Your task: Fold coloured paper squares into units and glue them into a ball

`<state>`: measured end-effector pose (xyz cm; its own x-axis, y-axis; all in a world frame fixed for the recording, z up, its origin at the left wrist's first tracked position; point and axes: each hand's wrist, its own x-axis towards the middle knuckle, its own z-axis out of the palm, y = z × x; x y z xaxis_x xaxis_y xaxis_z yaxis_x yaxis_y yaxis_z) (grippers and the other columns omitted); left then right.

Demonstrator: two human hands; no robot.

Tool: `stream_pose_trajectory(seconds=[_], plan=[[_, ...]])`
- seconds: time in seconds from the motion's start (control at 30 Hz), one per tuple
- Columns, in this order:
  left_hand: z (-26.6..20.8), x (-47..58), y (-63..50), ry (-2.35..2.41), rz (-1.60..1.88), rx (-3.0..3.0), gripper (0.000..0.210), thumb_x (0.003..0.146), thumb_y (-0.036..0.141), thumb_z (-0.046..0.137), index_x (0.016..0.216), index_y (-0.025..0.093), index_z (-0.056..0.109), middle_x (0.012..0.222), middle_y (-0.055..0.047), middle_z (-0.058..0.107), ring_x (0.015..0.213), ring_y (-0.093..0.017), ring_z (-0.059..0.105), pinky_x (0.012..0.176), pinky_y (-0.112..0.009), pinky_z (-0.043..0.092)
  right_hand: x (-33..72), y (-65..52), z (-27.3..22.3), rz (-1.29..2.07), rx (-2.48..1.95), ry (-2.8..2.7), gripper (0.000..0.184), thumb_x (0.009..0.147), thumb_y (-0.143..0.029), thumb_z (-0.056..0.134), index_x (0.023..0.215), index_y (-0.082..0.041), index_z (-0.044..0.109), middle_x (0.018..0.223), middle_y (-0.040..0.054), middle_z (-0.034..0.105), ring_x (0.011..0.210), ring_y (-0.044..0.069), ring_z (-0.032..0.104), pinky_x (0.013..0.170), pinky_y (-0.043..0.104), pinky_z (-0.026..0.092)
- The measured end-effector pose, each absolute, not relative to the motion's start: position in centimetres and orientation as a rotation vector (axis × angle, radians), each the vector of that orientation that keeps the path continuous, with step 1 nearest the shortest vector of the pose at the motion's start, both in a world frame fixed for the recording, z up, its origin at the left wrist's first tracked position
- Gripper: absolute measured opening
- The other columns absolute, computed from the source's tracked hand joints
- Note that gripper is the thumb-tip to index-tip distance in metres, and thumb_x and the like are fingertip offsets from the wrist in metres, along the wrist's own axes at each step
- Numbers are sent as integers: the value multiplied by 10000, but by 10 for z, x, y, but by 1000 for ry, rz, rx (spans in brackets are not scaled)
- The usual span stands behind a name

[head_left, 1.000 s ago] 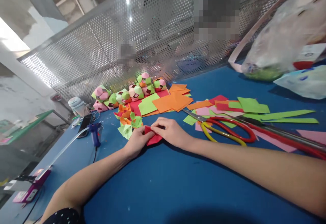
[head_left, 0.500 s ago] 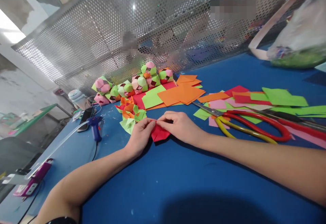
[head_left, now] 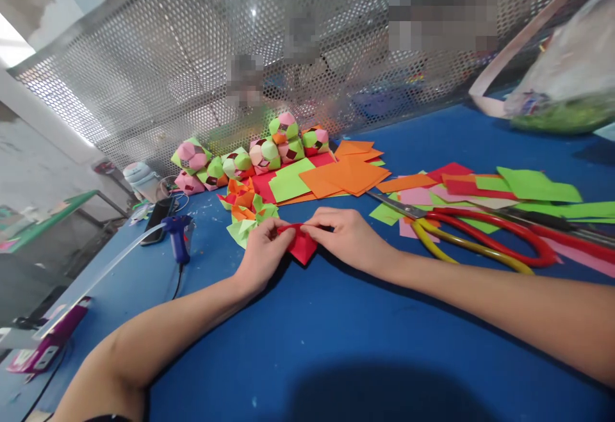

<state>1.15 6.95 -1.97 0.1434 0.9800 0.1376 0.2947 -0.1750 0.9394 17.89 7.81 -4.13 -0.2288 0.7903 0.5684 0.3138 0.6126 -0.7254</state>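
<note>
Head view: 2 bare hands meet over the blue desk point(head_left: 230, 351), working on folded paper.
Red paper point(head_left: 303, 249): held between the 2 hands near the middle of the desk, a folded point facing the person.
Left hand point(head_left: 262, 250): thumb and fingers pinching the red paper at its left side.
Right hand point(head_left: 353, 241): thumb and fingertips pinching the red paper's upper right edge.
Folded pieces point(head_left: 243, 209): orange and green, just beyond the left hand.
Paper balls point(head_left: 264, 155): pink, green and some orange, in a row before the perforated metal screen point(head_left: 168, 57), some stacked on others.
Orange sheets point(head_left: 348, 175): beyond the right hand, overlapping a green sheet point(head_left: 291, 180).
Scissors point(head_left: 413, 211): right of the right hand, 1 red and 1 yellow handle, lying over paper scraps.
Glue gun point(head_left: 179, 241): blue, left of the left hand, near a phone point(head_left: 154, 223) and a bottle point(head_left: 144, 182).
</note>
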Motion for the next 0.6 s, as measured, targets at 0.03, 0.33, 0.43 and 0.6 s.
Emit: stream_pose_trajectory(seconds=[0.03, 0.33, 0.43, 0.6], plan=[[-19, 12, 69, 1268, 1058, 1624, 178, 759, 314, 616, 733, 142, 578, 636, 28, 553, 584, -82, 471, 559, -207, 368, 179, 78, -41, 587, -886, -1810, 195, 835, -212, 547, 708, -161, 687, 697, 31, 637, 641, 147, 577, 620, 279, 428], [-26, 9, 76, 1230, 1243, 1445, 208, 741, 329, 639, 719, 151, 534, 613, 37, 552, 551, -73, 470, 531, -198, 347, 180, 73, -28, 805, -993, -1741, 323, 899, -379, 408, 682, -186, 550, 647, -7, 550, 622, 137, 494, 580, 261, 377], [-25, 9, 76, 1221, 1226, 1430, 212, 742, 328, 638, 723, 153, 521, 600, 45, 542, 532, -66, 458, 520, -195, 339, 178, 73, -29, 782, -1005, -1808, 239, 848, -345, 486, 685, -180, 543, 670, -6, 569, 641, 135, 492, 606, 257, 373], [-20, 13, 71, 1209, 1138, 1444, 188, 722, 275, 647, 693, 153, 507, 565, 68, 510, 491, -49, 424, 505, -185, 328, 176, 77, -35, 657, -1089, -1838, 268, 830, -306, 482, 592, -185, 464, 561, -33, 465, 553, 111, 404, 534, 245, 312]])
